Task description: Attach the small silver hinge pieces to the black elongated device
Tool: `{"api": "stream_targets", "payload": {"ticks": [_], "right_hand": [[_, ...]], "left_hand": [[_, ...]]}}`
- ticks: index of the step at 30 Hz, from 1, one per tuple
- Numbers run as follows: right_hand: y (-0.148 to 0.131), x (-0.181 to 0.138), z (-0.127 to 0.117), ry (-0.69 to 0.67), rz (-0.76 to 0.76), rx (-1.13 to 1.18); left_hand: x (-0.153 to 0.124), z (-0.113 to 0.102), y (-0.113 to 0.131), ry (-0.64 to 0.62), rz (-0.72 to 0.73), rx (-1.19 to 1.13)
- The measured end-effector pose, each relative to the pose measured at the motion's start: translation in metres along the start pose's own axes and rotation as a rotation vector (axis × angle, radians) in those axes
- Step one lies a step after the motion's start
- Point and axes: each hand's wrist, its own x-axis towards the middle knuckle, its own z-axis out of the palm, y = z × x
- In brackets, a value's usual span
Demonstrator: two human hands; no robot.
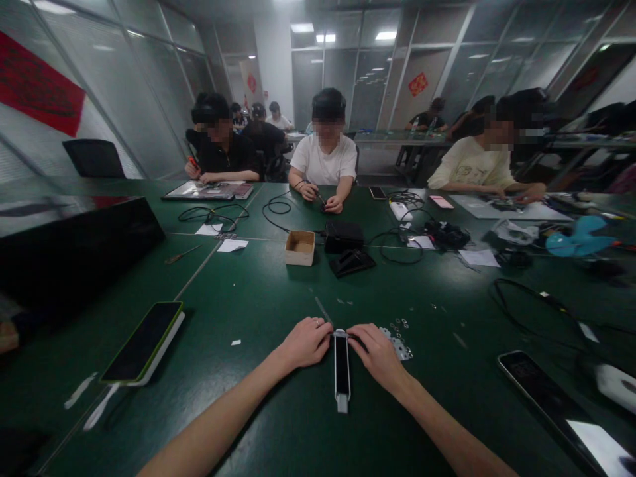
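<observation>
A narrow black and white strip-shaped device (341, 370) lies lengthwise on the green table (258, 397) in front of me. My left hand (305, 342) pinches its far end from the left. My right hand (376, 351) pinches the same end from the right, with a thin dark piece under its fingers. Several small washers and screws (399, 325) and a small perforated metal plate (401, 348) lie just right of my right hand.
A phone in a green case (143, 342) lies at left, another phone (546, 396) at right. A cardboard box (300, 248), black adapters (344, 236) and cables (527, 311) sit farther out. A screwdriver (181, 254) lies at far left. Three people work across the table.
</observation>
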Motion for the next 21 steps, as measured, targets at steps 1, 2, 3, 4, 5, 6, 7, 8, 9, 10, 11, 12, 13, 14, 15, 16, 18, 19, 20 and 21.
{"api": "stream_targets", "payload": {"ticks": [1,2,3,4,5,6,7,8,9,10,11,12,13,14,15,16,18,19,20,21], "right_hand": [[-0.0001,0.0002,-0.0001,0.000,-0.002,-0.002],[-0.0002,0.0004,-0.0003,0.000,-0.004,-0.005],[-0.0002,0.0005,-0.0006,-0.003,-0.006,-0.006],[-0.0003,0.0005,-0.0008,-0.005,-0.007,-0.007],[-0.0003,0.0004,-0.0010,-0.009,-0.009,-0.007],[-0.0003,0.0002,-0.0011,-0.010,-0.010,-0.008],[-0.0004,0.0001,-0.0012,-0.010,-0.009,-0.009],[-0.0004,-0.0001,-0.0012,-0.009,-0.009,-0.011],[-0.0005,-0.0002,-0.0012,-0.007,-0.010,-0.014],[-0.0006,-0.0003,-0.0011,-0.003,-0.011,-0.019],[-0.0007,-0.0003,-0.0010,0.001,-0.012,-0.025],[-0.0008,-0.0003,-0.0010,0.002,-0.012,-0.029],[-0.0010,-0.0002,-0.0010,0.002,-0.011,-0.031],[-0.0011,-0.0002,-0.0011,0.002,-0.009,-0.032],[-0.0012,-0.0002,-0.0012,-0.001,-0.007,-0.031],[-0.0013,-0.0001,-0.0014,-0.002,-0.006,-0.030],[-0.0015,0.0000,-0.0020,0.000,-0.012,-0.031],[-0.0016,0.0001,-0.0024,0.003,-0.016,-0.032],[-0.0016,0.0003,-0.0027,0.006,-0.019,-0.031],[-0.0015,0.0003,-0.0030,0.009,-0.022,-0.030]], "left_hand": [[0.0001,0.0004,-0.0002,0.002,0.004,0.001],[0.0001,0.0007,-0.0004,0.005,0.008,0.002],[0.0001,0.0010,-0.0005,0.007,0.010,0.002],[0.0001,0.0011,-0.0006,0.007,0.010,0.003],[0.0001,0.0012,-0.0006,0.006,0.009,0.003],[0.0001,0.0012,-0.0005,0.005,0.007,0.004],[0.0001,0.0012,-0.0005,0.003,0.003,0.004],[0.0001,0.0012,-0.0004,0.002,-0.001,0.004],[0.0001,0.0013,-0.0003,0.002,-0.004,0.005],[0.0002,0.0013,-0.0003,0.002,-0.006,0.004],[0.0003,0.0013,-0.0003,0.003,-0.006,0.003],[0.0004,0.0012,-0.0002,0.003,-0.004,0.002],[0.0005,0.0010,-0.0002,0.004,-0.001,0.001],[0.0005,0.0007,-0.0001,0.006,0.001,0.001],[0.0005,0.0003,0.0000,0.007,0.003,0.000],[0.0005,-0.0001,0.0002,0.006,0.004,0.000],[0.0003,-0.0008,0.0004,0.003,-0.001,-0.003],[0.0002,-0.0010,0.0005,0.001,-0.004,-0.005],[0.0001,-0.0009,0.0005,0.001,-0.007,-0.006],[0.0000,-0.0006,0.0005,0.002,-0.009,-0.007]]}}
